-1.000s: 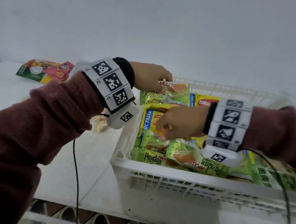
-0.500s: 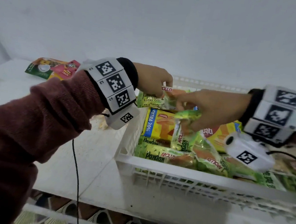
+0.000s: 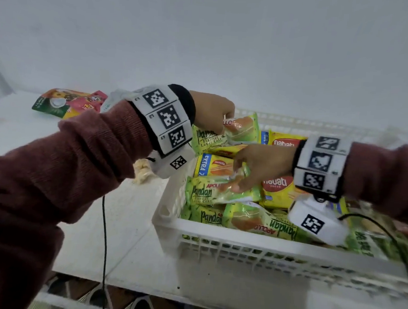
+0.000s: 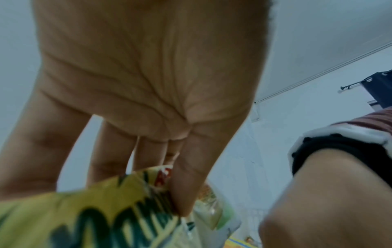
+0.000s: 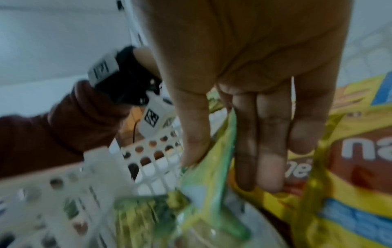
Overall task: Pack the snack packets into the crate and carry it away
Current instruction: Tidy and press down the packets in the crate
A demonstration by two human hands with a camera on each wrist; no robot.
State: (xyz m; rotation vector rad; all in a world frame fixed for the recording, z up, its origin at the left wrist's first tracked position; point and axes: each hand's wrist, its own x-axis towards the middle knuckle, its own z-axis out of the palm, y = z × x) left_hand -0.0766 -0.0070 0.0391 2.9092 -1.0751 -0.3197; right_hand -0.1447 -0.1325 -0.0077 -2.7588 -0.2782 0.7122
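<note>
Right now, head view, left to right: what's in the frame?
Red-green packet on the counter → left hand holding a Pandan packet → right hand on another green packet → right end of the crate.

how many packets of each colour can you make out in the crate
green pandan packets: 4 (one held by the left hand, one by the right hand, two lying by the front wall)
yellow packets: 3
total: 7 clearly countable in the crate; the green packs at its right end are too blurred to count
</note>
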